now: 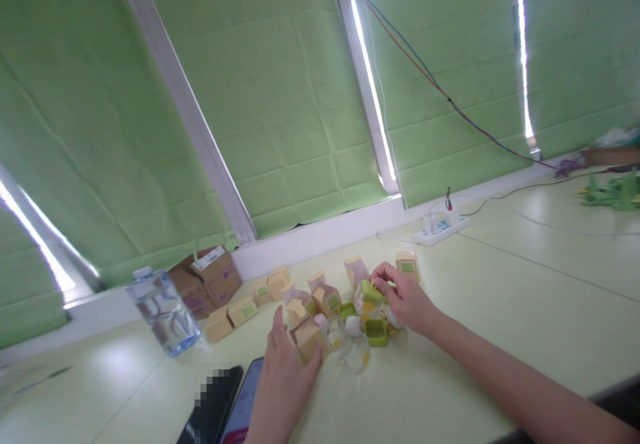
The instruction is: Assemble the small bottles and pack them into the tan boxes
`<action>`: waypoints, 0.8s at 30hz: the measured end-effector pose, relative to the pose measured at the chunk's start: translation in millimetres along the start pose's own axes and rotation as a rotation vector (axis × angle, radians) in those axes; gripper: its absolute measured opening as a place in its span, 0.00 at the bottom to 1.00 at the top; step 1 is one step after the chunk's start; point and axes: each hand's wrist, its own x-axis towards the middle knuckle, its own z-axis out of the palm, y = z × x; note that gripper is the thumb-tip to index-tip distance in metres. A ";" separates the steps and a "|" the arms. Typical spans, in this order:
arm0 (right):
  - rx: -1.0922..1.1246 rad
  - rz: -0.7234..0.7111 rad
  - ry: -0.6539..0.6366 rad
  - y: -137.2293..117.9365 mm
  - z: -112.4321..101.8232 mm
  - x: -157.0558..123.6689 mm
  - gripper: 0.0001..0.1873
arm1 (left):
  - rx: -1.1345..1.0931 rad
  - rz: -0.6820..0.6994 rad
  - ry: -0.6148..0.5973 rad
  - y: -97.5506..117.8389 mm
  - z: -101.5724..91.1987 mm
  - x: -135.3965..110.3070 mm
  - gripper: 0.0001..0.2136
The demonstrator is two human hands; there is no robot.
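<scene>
My left hand [287, 371] is curled around a small tan cardboard box [306, 339], with the fingers on its left and the thumb on its near right side. My right hand [403, 294] pinches a green plastic lid [371, 292] that seems to sit on a clear container; the fingertips hide part of it. Between the hands lie several small clear plastic jars [357, 353] with white or yellow parts. An open green square piece [376, 333] is just below my right hand. Small boxes with open flaps, one a tan box [326, 299], stand behind the jars.
More small boxes [243, 311] stand at the left, before a brown carton [215, 281]. A large water bottle [167, 314] is nearby. Two phones [213, 404] lie by my left wrist. A power strip [440, 229] with cables is at the back, under green blinds [280, 84].
</scene>
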 end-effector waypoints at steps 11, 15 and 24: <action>0.013 0.015 -0.008 -2.7 3.2 -0.1 0.13 | -0.198 0.414 -0.016 94.8 10.9 34.9 0.22; -0.012 0.024 0.001 2.2 5.7 1.3 0.13 | -0.275 0.441 -0.136 83.9 40.7 50.8 0.19; -0.042 0.032 -0.109 1.0 7.7 -1.0 0.12 | -0.382 0.478 -0.096 59.5 46.8 40.4 0.24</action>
